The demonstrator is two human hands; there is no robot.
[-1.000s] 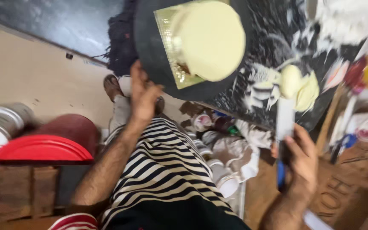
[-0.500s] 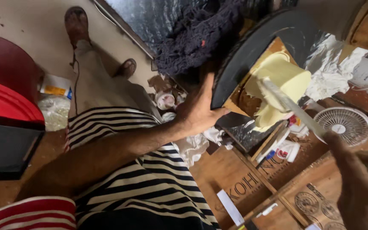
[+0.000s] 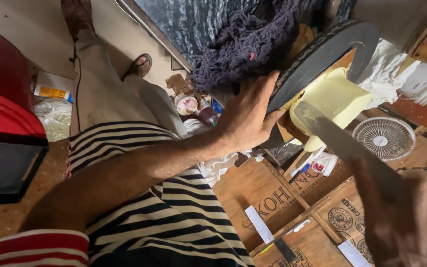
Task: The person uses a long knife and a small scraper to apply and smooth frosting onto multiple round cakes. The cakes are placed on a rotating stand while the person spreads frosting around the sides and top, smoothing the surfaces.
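Note:
A pale yellow frosted cake [image 3: 339, 96] sits on a gold board on a round black turntable [image 3: 322, 54], seen tilted at the upper right. My left hand [image 3: 245, 118] presses its fingers against the turntable's rim. My right hand [image 3: 406, 222], blurred at the lower right corner, grips a long metal spatula [image 3: 342, 143]. The blade's smeared tip lies against the side of the cake.
A small white fan [image 3: 384, 138] lies right of the cake. Printed wooden crates [image 3: 273, 198] are below it. A dark knitted cloth [image 3: 245, 44] hangs by the turntable. Red round tubs [image 3: 6, 113] stand at the left. Small cups [image 3: 186, 105] and wrappers litter the floor near my legs.
The view has swung round and closer. My left hand stays on the turntable rim. My right hand has brought the spatula blade up against the cake's side.

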